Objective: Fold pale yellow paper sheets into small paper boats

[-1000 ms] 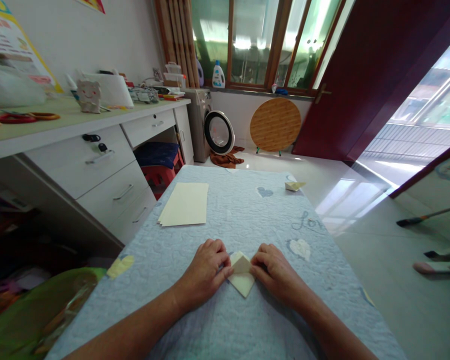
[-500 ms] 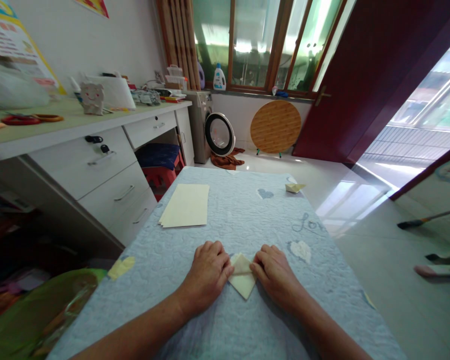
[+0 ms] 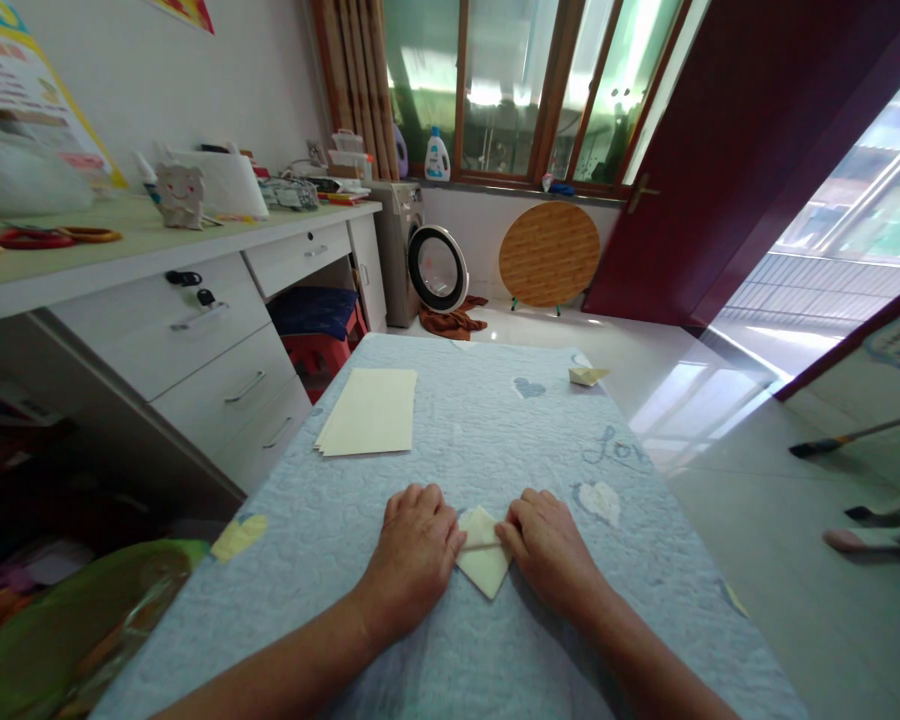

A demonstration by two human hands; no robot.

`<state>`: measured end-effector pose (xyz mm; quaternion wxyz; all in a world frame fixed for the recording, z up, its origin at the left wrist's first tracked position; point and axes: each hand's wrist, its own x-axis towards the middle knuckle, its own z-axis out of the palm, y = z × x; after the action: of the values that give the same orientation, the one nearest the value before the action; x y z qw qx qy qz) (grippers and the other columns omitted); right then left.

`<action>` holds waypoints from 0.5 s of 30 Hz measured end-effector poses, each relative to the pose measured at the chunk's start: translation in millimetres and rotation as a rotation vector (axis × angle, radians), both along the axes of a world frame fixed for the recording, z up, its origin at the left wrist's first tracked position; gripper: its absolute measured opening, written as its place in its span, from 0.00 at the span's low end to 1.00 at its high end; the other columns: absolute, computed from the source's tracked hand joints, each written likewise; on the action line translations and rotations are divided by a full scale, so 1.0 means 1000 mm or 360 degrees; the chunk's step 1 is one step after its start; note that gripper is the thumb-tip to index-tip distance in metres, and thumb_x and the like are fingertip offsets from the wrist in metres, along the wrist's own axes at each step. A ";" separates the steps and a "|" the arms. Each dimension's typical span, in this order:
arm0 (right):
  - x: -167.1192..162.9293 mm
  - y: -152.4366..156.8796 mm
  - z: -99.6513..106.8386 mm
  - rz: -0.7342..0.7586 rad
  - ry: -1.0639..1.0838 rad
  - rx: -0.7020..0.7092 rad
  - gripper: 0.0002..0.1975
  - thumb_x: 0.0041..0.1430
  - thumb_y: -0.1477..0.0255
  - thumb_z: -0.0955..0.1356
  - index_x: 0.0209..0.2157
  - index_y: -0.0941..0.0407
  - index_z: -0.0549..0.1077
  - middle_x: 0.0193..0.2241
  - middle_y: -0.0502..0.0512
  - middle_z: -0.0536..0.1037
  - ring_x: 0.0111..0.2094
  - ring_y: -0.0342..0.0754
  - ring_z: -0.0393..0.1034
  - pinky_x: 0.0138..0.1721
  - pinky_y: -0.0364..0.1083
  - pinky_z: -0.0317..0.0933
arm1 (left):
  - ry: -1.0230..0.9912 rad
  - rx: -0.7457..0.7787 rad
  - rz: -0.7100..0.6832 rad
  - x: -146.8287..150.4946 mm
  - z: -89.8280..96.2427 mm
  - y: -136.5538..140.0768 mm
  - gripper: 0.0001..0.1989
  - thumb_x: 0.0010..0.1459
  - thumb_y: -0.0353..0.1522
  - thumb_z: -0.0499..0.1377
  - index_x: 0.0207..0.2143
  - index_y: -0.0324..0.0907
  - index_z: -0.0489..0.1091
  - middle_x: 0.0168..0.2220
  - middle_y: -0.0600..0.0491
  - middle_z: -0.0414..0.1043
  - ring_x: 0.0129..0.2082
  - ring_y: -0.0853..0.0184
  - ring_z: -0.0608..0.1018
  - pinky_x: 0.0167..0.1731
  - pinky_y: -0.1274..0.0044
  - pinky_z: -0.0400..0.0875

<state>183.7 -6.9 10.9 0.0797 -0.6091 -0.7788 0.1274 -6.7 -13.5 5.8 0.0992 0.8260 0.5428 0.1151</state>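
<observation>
A small piece of folded cream paper [image 3: 486,568] lies on the blue quilted cloth, shaped like a diamond with a crease across its middle. My left hand [image 3: 418,540] pinches its left corner between thumb and curled fingers. At the right corner, my right hand [image 3: 544,538] grips the paper the same way. Both hands rest low on the cloth, and their fingers cover the paper's side corners. Farther off to the left is a stack of cream paper sheets [image 3: 371,410]. Near the far right corner sits a small folded paper boat [image 3: 588,376].
The table [image 3: 487,420] wears a pale blue cloth with heart prints. A white desk [image 3: 195,330] with drawers runs along the left, with red-handled scissors [image 3: 36,238] on top. A green basin [image 3: 82,620] is at the lower left. Beyond stands a washing machine [image 3: 396,250], its door open.
Both hands keep hold of the folded paper's corners with hardly any movement. The whole view has shifted very slightly.
</observation>
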 end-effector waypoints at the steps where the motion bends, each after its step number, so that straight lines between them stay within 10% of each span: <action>1: 0.000 0.000 0.000 -0.0004 -0.0008 -0.0002 0.08 0.63 0.73 0.67 0.30 0.57 0.75 0.33 0.55 0.76 0.38 0.51 0.67 0.40 0.47 0.53 | 0.0011 0.0011 0.0001 0.000 0.000 0.000 0.09 0.65 0.32 0.54 0.33 0.41 0.73 0.39 0.48 0.69 0.42 0.57 0.67 0.46 0.62 0.61; 15: -0.001 -0.001 0.003 -0.0013 -0.0025 -0.0017 0.09 0.63 0.72 0.67 0.29 0.57 0.75 0.32 0.55 0.76 0.37 0.50 0.67 0.40 0.47 0.53 | -0.0010 0.0040 0.0043 0.000 0.000 -0.002 0.09 0.64 0.33 0.55 0.34 0.42 0.72 0.38 0.49 0.69 0.42 0.58 0.67 0.49 0.62 0.58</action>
<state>182.7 -7.5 13.9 0.0709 -0.6135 -0.7762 0.1266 -7.1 -15.7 5.5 0.0890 0.8194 0.5522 0.1258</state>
